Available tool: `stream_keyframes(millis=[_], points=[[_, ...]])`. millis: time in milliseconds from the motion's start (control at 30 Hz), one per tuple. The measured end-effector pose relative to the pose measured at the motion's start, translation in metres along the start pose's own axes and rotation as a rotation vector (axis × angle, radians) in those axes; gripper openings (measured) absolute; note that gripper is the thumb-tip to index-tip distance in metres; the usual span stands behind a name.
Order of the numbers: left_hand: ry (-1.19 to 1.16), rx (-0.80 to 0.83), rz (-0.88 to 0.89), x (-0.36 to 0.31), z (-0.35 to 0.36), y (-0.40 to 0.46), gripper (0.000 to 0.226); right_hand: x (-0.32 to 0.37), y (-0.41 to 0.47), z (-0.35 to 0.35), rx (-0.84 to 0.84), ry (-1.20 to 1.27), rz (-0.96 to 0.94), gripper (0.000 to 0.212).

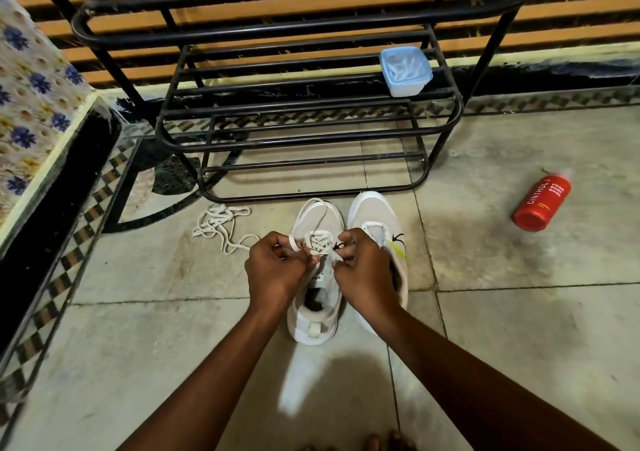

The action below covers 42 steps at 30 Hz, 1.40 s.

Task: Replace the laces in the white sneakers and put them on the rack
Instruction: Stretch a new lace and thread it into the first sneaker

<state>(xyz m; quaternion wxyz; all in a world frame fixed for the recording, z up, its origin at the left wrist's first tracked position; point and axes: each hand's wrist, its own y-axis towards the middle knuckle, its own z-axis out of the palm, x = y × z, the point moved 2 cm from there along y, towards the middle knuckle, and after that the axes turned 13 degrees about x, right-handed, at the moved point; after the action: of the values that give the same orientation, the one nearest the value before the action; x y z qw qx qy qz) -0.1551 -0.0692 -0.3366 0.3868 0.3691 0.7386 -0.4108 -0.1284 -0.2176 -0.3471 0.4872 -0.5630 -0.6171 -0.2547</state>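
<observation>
Two hands work over one sneaker: the left hand [273,270] has its fingers curled, pinching a loop of the white lace [320,243], and the right hand [363,270] pinches the lace's other end. That laced sneaker [313,315] stands just in front of the black rack [311,132], touching a second white sneaker [375,215] on its right. One loose lace [221,224] lies left of the pair. One lidded plastic box [405,71] sits on the rack. One red bottle [540,203], right of the rack, reads "CINTHOL" and "FOAM BODY WASH".
</observation>
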Motion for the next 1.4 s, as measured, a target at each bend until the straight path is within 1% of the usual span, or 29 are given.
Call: stream_keyframes(millis=[333,467,533,600,667,767,900,1100,1233,1300,1400], points=[[0.040,0.024,0.003,0.001,0.002,0.002,0.021,-0.002,0.000,0.002,-0.002,0.023,-0.021,0.036],[0.055,0.055,0.020,0.002,0.004,0.004,0.026,-0.003,0.000,0.003,-0.007,0.038,-0.016,0.040],[0.018,0.072,-0.001,0.005,0.004,0.006,0.029,-0.004,0.000,0.003,-0.006,0.046,-0.016,0.040],[-0.081,0.097,-0.046,0.007,0.004,0.007,0.032,-0.004,0.000,0.003,-0.008,0.058,-0.019,0.039],[-0.157,0.119,-0.071,0.011,0.004,0.008,0.031,-0.004,0.001,0.003,0.001,0.069,-0.016,0.038],[-0.171,0.146,-0.057,0.010,0.005,0.007,0.031,-0.005,0.001,0.003,0.010,0.074,-0.015,0.037],[-0.159,0.131,-0.059,0.008,0.007,0.009,0.030,-0.004,0.001,0.001,0.013,0.082,-0.011,0.035],[-0.155,0.162,-0.033,0.010,0.009,0.010,0.024,-0.004,0.000,0.000,0.019,0.087,-0.006,0.034],[-0.096,0.142,0.017,0.009,0.011,0.012,0.031,-0.005,0.003,0.001,0.026,0.054,-0.008,0.028],[-0.030,0.123,0.040,0.010,0.012,0.013,0.039,-0.006,0.004,0.000,0.023,0.056,0.002,0.029],[-0.030,0.134,0.061,0.014,0.015,0.010,0.045,-0.006,0.002,0.000,0.016,0.082,0.014,0.033]])
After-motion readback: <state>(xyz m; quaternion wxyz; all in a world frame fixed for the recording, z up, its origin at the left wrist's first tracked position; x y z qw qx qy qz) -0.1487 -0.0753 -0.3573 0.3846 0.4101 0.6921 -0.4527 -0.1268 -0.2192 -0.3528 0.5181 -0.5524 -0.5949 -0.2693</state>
